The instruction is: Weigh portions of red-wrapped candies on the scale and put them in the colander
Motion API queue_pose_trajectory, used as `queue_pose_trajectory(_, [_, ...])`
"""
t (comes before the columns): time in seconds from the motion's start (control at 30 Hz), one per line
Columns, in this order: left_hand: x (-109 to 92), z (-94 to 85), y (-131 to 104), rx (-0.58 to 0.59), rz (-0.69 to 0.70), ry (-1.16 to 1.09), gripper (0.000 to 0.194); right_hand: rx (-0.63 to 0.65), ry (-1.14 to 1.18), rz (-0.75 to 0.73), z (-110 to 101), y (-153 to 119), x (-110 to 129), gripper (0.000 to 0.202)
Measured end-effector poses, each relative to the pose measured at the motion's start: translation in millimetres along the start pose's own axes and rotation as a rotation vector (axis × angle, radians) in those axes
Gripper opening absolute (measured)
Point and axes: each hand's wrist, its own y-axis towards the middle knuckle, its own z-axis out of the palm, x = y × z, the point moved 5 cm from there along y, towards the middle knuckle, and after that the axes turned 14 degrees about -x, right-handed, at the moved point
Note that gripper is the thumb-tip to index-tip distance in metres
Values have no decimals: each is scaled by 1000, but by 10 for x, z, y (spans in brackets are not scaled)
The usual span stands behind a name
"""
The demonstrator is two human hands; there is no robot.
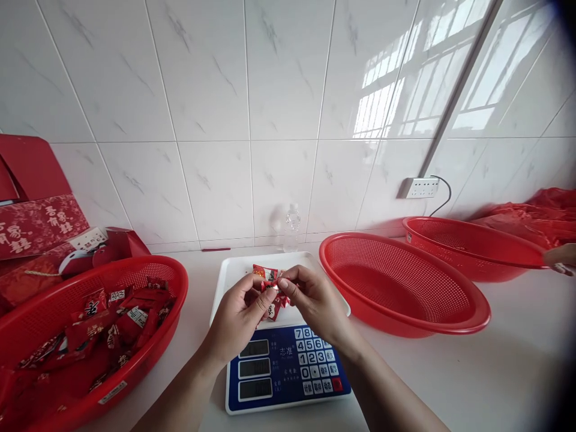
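Observation:
Above the white tray (234, 288) of a digital scale (288, 372), my left hand (245, 306) and my right hand (315, 303) meet fingertip to fingertip. Both pinch a small red wrapped packet (276, 286), largely covered by my fingers and thumbs. Several red packets lie on the tray below; one printed packet (265, 273) shows behind my fingertips, and another packet (272, 311) shows under them. My forearms pass over the scale's blue keypad panel.
To the left, a red basket (177, 300) holds many red packets, with red printed boxes (45, 222) behind it. On the right are two red perforated baskets, one nearer (468, 321) and one farther (486, 270). Another person's hand (562, 258) touches the farther one. A clear bottle (292, 225) stands against the tiled wall.

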Motion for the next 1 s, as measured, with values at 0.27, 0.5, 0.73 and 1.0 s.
queue_pose_trajectory(0.27, [25,-28,-14,-12,-3,-47,29,44,105,76,24,-5,31,35])
queue_pose_trajectory(0.5, [76,35,-46,-35,-42,-215,28,44,210,117,49,-30,78,37])
queue_pose_trajectory(0.73, [45,-260,122,-322,-178,-395,20,-325,-134,-11,-351,167,-11,26])
queue_pose_trajectory(1.0, [87,-435,209,-433,-284,-508,52,-209,-484,-150,-334,272,-231,14])
